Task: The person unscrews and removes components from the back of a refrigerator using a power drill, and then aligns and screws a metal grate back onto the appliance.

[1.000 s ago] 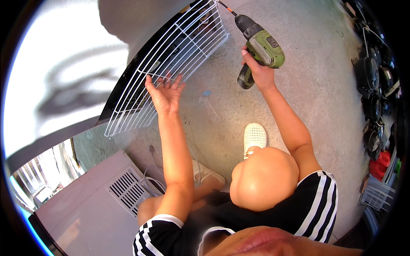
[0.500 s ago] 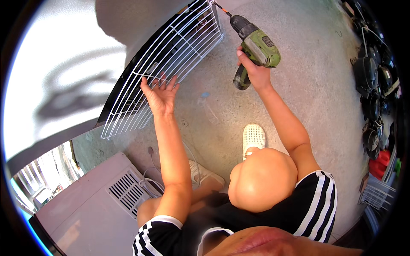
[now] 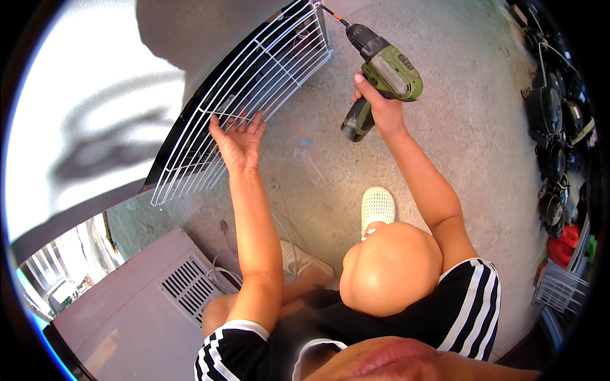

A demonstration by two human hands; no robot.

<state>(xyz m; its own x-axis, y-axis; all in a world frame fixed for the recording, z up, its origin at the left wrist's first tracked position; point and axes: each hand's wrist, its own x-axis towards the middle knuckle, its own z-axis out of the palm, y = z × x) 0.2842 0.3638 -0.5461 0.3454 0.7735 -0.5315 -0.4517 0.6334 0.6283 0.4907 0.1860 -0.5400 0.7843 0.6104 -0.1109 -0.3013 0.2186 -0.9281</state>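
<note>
A white wire grille (image 3: 279, 63) stands against the dark opening along the bottom of a large white cabinet (image 3: 82, 82). My left hand (image 3: 240, 143) holds the grille near its middle, palm up, with the fingers hooked at the wires. In my right hand (image 3: 386, 113) is a green and black cordless drill (image 3: 391, 68), gripped by its handle. Its long bit (image 3: 333, 14) points up and left, with the tip at the grille's far right corner. Whether a screw sits under the tip is too small to tell.
A grey appliance panel (image 3: 133, 305) with a slotted vent lies at lower left, a cable (image 3: 222, 270) beside it. Black round motor-like parts (image 3: 545, 114) are piled along the right edge, near a red container (image 3: 562, 246) and a white wire basket (image 3: 559, 289). Concrete floor (image 3: 457, 146) lies between.
The drill has tilted slightly, its body shifting a little right and its handle base swinging down and left. The bit tip stays at the grille's corner. My left hand has hardly moved.
</note>
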